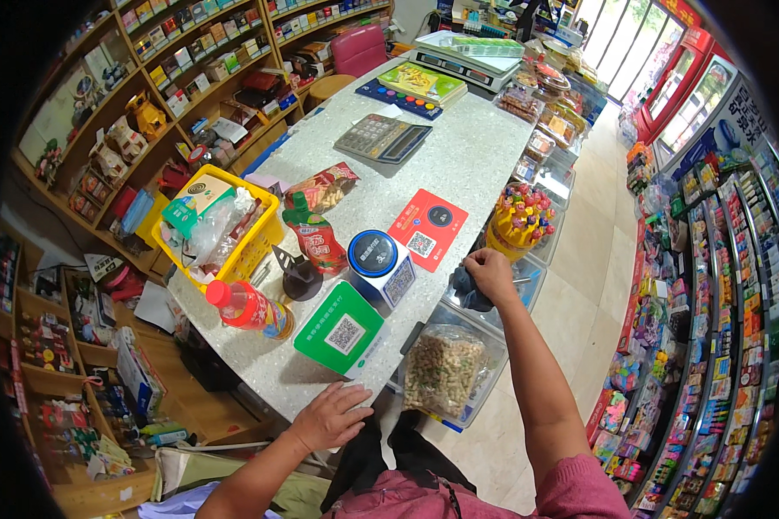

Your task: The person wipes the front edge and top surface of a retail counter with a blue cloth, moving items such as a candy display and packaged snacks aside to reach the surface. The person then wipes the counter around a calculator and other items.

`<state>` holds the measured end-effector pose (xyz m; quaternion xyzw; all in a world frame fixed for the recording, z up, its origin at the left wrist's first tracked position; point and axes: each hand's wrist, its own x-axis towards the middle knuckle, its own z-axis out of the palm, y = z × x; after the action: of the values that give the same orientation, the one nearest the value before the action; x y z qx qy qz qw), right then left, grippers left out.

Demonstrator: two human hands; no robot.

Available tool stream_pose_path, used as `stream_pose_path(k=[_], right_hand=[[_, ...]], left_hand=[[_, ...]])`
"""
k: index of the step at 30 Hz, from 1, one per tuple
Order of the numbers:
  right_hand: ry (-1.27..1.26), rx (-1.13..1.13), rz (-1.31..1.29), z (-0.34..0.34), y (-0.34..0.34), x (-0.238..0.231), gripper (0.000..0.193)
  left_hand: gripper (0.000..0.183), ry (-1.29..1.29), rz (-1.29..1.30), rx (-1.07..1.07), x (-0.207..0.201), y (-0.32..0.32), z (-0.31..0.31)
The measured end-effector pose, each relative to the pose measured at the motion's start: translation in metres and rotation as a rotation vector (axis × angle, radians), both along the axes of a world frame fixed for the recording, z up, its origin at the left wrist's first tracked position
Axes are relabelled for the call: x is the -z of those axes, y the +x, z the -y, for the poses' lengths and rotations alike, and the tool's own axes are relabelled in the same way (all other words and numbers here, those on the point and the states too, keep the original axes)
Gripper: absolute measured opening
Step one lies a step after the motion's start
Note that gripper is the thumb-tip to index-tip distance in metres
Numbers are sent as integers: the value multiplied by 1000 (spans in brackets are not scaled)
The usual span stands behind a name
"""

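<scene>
My left hand (333, 417) lies flat at the near edge of the speckled counter (260, 368), its fingers stretched out and nothing in them. Closest to it stands a green payment-code card (340, 329). Over the counter's right side, my right hand (491, 273) is closed, fingers down, on a crumpled dark grey thing (467, 292) whose kind I cannot make out. That thing sits over a clear plastic bin beside the counter. Just nearer is another bin with a clear bag of peanuts (446, 370). Beyond my right hand is a yellow tub of lollipops (519, 223).
On the counter are a yellow basket (273, 229), a red-capped bottle (249, 309), a blue-topped payment box (379, 264), a red code card (428, 229), a red-and-green pouch (316, 238), a calculator (383, 138) and a scale (467, 60). Stocked shelves (710, 346) line the right.
</scene>
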<state>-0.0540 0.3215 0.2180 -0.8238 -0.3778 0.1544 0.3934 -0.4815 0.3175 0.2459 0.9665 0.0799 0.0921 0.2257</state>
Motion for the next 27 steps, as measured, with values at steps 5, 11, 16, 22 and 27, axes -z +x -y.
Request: stream_pose_path(k=[5,11,16,22,27], right_hand=[[-133,-40,143,-8,-5,-19,24],[-297,-69,234,-27,2,-22,26],[-406,-49,247,-36,1,-23,30],[-263,-104,158,-25,-7,-21,29],[78,116,-258,7,11,7,28]], left_hand=[[34,-11,13,7,-3,2,0],[35,-20,39,5,-1,2,-1],[34,-48,41,16,-2,1,-2],[36,-42,50,28,1,-2,-2],[35,-34,60,27,1,-1,-1]])
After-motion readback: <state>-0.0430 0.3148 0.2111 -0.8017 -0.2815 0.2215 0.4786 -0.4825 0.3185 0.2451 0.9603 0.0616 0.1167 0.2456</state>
